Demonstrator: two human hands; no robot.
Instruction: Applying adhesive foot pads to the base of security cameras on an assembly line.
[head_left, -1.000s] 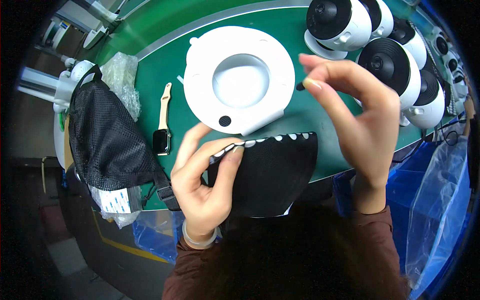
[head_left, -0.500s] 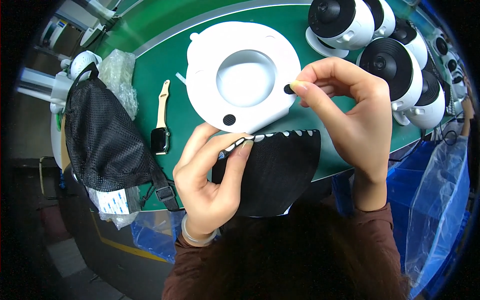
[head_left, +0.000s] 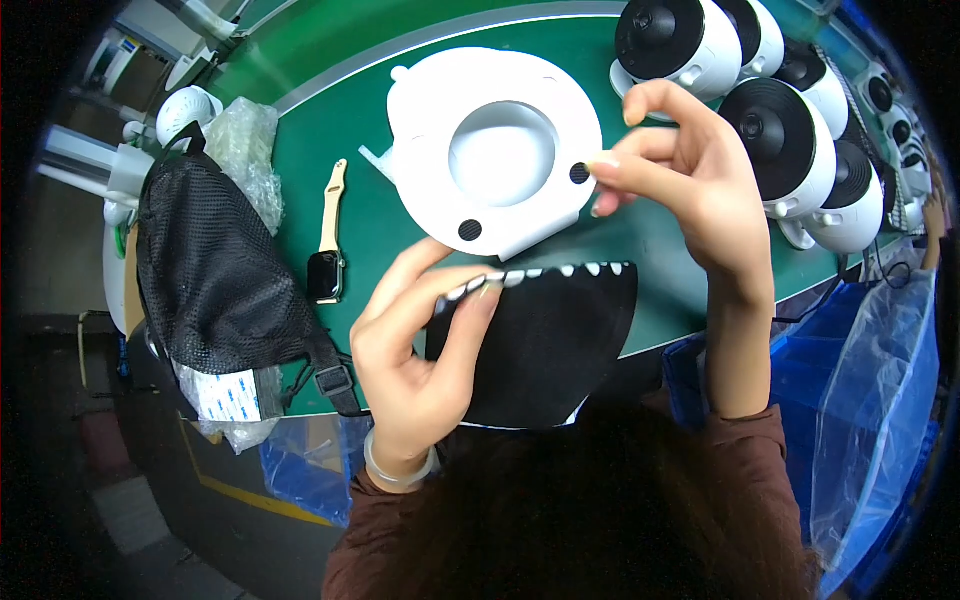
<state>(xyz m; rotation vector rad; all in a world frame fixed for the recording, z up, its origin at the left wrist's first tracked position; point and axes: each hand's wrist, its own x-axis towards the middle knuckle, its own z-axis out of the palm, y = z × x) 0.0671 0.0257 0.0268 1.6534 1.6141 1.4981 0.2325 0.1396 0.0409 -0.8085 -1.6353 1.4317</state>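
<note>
A white ring-shaped plastic base (head_left: pixel 420 180) with a wide round recess lies on the green table. Two small black textured round pads are on its rim: the front pad (head_left: pixel 470 230) and the right pad (head_left: pixel 580 174). My left hand (head_left: pixel 415 370) pinches the upper edge of a black sheet of round stickers (head_left: pixel 545 350) between thumb and fingers, just in front of the base. A row of pale half-round shapes shows along that edge. My right hand (head_left: pixel 690 180) has its fingers apart and holds nothing; its thumb tip is at the right pad, touching or very close.
White ball-shaped devices with black fronts (head_left: pixel 775 140) crowd the right rear. At left lie a watch with a beige strap (head_left: pixel 325 275), a black mesh bag (head_left: pixel 215 260) and bubble wrap (head_left: pixel 245 150). Blue plastic-lined bins (head_left: pixel 850 370) stand beyond the table's right edge.
My right fingers have spread, letting go of the right pad, which now lies flat on the base's rim. My left hand keeps its hold on the sheet. The view has shifted slightly.
</note>
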